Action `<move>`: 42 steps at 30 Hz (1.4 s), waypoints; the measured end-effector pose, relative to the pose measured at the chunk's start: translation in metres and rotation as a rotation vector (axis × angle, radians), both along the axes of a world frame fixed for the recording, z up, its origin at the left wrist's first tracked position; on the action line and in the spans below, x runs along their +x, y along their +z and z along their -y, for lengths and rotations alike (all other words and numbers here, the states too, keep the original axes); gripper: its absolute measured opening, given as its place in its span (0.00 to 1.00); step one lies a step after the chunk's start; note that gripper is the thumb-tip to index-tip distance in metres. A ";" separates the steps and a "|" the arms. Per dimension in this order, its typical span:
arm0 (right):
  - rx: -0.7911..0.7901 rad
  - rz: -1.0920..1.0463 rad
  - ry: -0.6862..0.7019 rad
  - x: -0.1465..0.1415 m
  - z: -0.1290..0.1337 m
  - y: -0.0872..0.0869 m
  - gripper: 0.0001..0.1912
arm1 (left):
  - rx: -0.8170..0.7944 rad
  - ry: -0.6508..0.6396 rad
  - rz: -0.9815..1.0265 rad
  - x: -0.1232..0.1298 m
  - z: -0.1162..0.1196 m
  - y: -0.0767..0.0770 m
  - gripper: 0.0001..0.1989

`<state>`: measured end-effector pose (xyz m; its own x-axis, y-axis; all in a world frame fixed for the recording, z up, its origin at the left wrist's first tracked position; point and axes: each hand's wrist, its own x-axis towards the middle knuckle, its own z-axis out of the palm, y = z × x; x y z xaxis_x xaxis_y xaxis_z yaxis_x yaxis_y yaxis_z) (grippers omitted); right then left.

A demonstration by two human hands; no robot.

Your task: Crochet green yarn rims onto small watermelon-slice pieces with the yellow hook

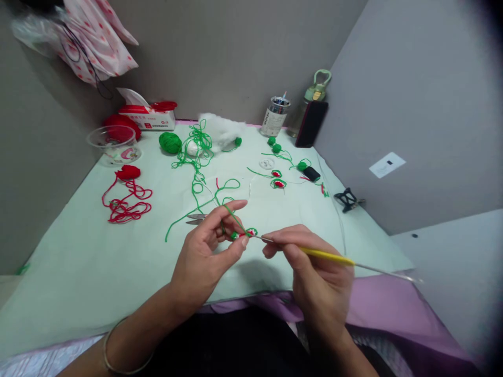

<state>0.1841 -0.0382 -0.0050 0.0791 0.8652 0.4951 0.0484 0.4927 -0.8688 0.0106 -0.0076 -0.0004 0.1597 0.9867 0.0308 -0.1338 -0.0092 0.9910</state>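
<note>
1. Left hand [202, 256] pinched small crochet piece [252, 231] between thumb and fingers, right of scissors [196, 216].
2. Right hand [322, 285] gripped yellow-handled hook [328, 255] in pinched fingers, tip at piece.
3. Green ball [170, 142] lay beyond scissors.

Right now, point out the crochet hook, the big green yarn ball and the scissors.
Crochet hook [330, 256]: head view, on its yellow handle.
Big green yarn ball [170, 143]: head view, its middle.
Scissors [196, 216]: head view, upper blade.
</note>
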 end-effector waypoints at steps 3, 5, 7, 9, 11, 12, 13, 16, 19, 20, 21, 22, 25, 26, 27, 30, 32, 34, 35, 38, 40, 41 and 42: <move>0.068 0.112 0.001 0.002 0.002 0.001 0.14 | -0.021 0.018 0.090 0.000 0.000 -0.001 0.25; 0.102 0.172 0.003 0.003 0.003 0.001 0.16 | 0.015 0.044 0.121 0.001 0.000 -0.002 0.24; 0.107 0.203 0.010 0.004 0.004 0.000 0.16 | 0.075 0.060 0.128 0.001 0.000 -0.005 0.23; 0.106 0.220 0.010 0.005 0.006 -0.001 0.17 | 0.142 0.068 0.126 0.001 0.001 -0.006 0.23; 0.129 0.259 -0.002 0.007 0.010 -0.002 0.18 | 0.194 0.077 0.130 0.001 0.003 -0.005 0.24; 0.159 0.300 -0.010 0.009 0.012 -0.003 0.18 | 0.204 0.080 0.136 0.001 0.003 -0.004 0.24; 0.197 0.358 -0.020 0.010 0.014 -0.003 0.19 | 0.200 0.079 0.145 0.001 0.004 -0.003 0.23; 0.311 0.575 -0.034 0.014 0.018 -0.003 0.23 | 0.138 0.064 0.168 0.002 0.006 0.002 0.21; 0.366 0.719 -0.048 0.016 0.019 -0.002 0.27 | 0.085 0.051 0.149 0.002 0.008 0.003 0.21; 0.388 0.747 -0.054 0.016 0.018 -0.003 0.27 | 0.076 0.051 0.136 0.002 0.008 0.002 0.21; 0.411 0.770 -0.065 0.016 0.017 -0.004 0.27 | 0.068 0.047 0.125 0.001 0.008 0.002 0.22; 0.436 0.795 -0.077 0.015 0.016 -0.006 0.27 | 0.060 0.038 0.117 0.001 0.009 0.001 0.22; 0.513 0.860 -0.139 0.011 0.011 -0.010 0.22 | 0.007 -0.034 0.124 0.000 0.009 -0.002 0.22; 0.534 0.864 -0.182 0.010 0.009 -0.011 0.19 | -0.019 -0.064 0.140 -0.001 0.009 -0.003 0.21; 0.552 0.857 -0.231 0.008 0.007 -0.012 0.18 | -0.047 -0.087 0.163 -0.001 0.008 -0.004 0.21; 0.561 0.775 -0.340 0.003 0.001 -0.017 0.17 | -0.130 -0.125 0.252 0.000 0.007 -0.005 0.22; 0.557 0.693 -0.333 0.000 -0.002 -0.022 0.19 | -0.175 -0.146 0.305 0.002 0.005 -0.005 0.23; 0.562 0.593 -0.296 -0.002 -0.004 -0.027 0.20 | -0.220 -0.167 0.348 0.002 0.005 -0.004 0.22; 0.564 0.543 -0.275 -0.003 -0.005 -0.029 0.20 | -0.241 -0.174 0.366 0.002 0.005 -0.004 0.23; 0.543 0.443 -0.215 -0.005 -0.005 -0.034 0.19 | -0.303 -0.194 0.412 0.001 0.004 -0.003 0.26; 0.525 0.397 -0.189 -0.006 -0.005 -0.034 0.19 | -0.328 -0.210 0.428 0.001 0.004 -0.003 0.29; 0.511 0.374 -0.182 -0.007 -0.005 -0.033 0.18 | -0.331 -0.214 0.432 0.001 0.004 -0.003 0.30; 0.496 0.352 -0.177 -0.008 -0.005 -0.032 0.18 | -0.325 -0.214 0.433 0.001 0.004 -0.003 0.31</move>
<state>0.1765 -0.0332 -0.0374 -0.0407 0.5149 0.8563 0.4077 0.7910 -0.4563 0.0116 -0.0120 -0.0031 0.3971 0.9035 -0.1610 -0.4930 0.3580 0.7930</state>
